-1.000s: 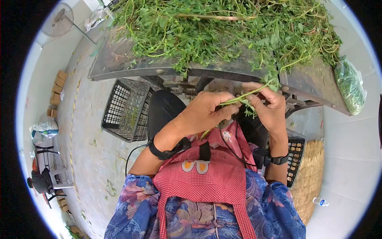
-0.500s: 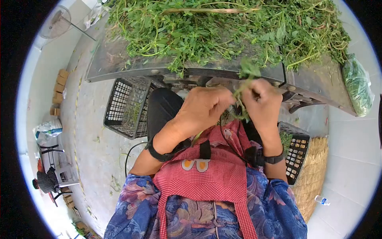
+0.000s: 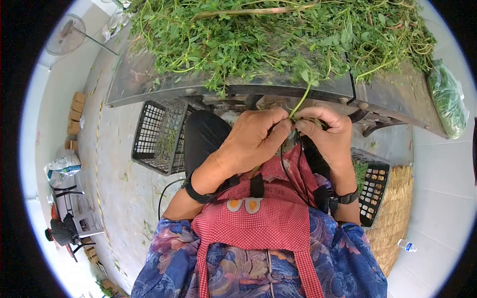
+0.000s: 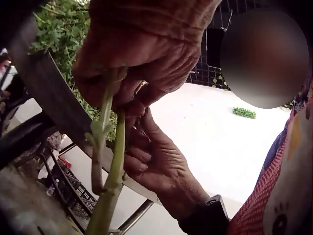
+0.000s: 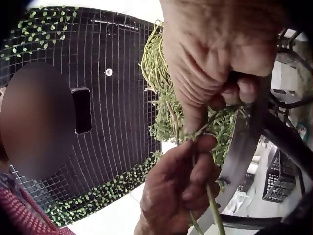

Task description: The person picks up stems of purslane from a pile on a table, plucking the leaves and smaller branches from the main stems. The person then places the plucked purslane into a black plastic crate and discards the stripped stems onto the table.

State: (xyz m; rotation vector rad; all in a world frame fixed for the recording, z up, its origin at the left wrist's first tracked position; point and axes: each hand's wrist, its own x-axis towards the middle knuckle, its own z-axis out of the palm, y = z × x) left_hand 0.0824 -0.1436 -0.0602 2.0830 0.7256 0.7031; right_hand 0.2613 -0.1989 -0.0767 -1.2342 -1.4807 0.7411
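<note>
Just in front of the table edge, my left hand (image 3: 256,136) grips leafy green stems (image 3: 300,102); one leafy tip points up toward the table. In the left wrist view, two thick stalks (image 4: 115,166) run down out of that hand. My right hand (image 3: 330,136) meets the left fingertips, its thumb and index finger pinching a thin sprig, seen in the right wrist view as a slim stem (image 5: 203,129) between both hands. A large heap of leafy greens (image 3: 238,44) covers the dark table (image 3: 144,82).
Black plastic crates stand on the floor, one at the left (image 3: 149,139) and one at the right (image 3: 372,193), both with greens inside. A bag of greens (image 3: 447,99) lies at the table's right end. A dark cable (image 3: 283,159) hangs over the red checked apron (image 3: 253,223).
The leafy stem pointed right across my right hand and now points up. My right hand turned over in a blur, then came back with its fingertips against the left ones.
</note>
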